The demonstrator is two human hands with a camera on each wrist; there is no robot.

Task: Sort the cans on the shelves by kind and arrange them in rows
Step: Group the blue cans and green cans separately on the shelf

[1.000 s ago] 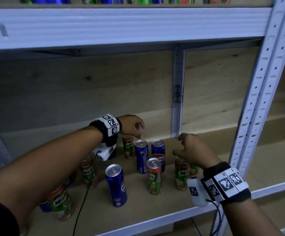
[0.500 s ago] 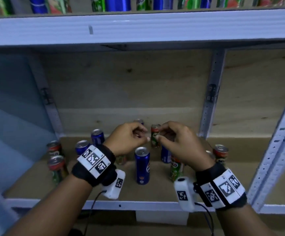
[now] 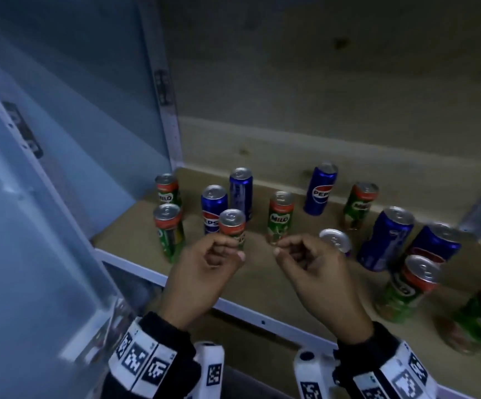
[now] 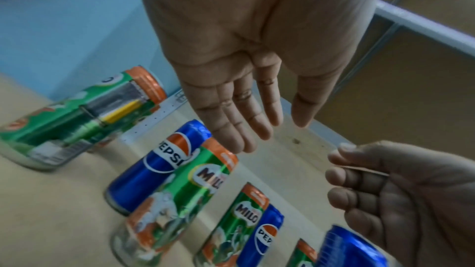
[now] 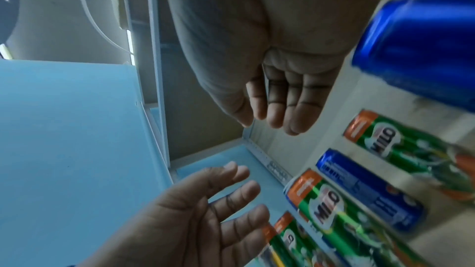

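Green Milo cans and blue Pepsi cans stand mixed on the wooden shelf board (image 3: pixel 258 282). Two Milo cans (image 3: pixel 168 228) stand at the far left, with two Pepsi cans (image 3: pixel 214 207) beside them. My left hand (image 3: pixel 223 254) hovers just in front of a Milo can (image 3: pixel 232 226), fingers relaxed and holding nothing. In the left wrist view its fingers (image 4: pixel 246 129) hang straight above that Milo can (image 4: pixel 203 180). My right hand (image 3: pixel 289 251) is level with it near another Milo can (image 3: pixel 281 217), empty, its fingers (image 5: pixel 280 113) loose. A can top (image 3: pixel 335 240) shows behind it.
More Pepsi cans (image 3: pixel 386 237) and Milo cans (image 3: pixel 409 286) crowd the right side. A blue side panel (image 3: pixel 46 197) and a metal upright (image 3: pixel 167 110) close the left end. A plywood back wall (image 3: pixel 320 96) stands behind, and a white front rail (image 3: pixel 248 311) edges the shelf.
The head view has swung left and closer to the shelf. Both hands, together at a back Milo can half a second ago, now hover apart near the front, empty.
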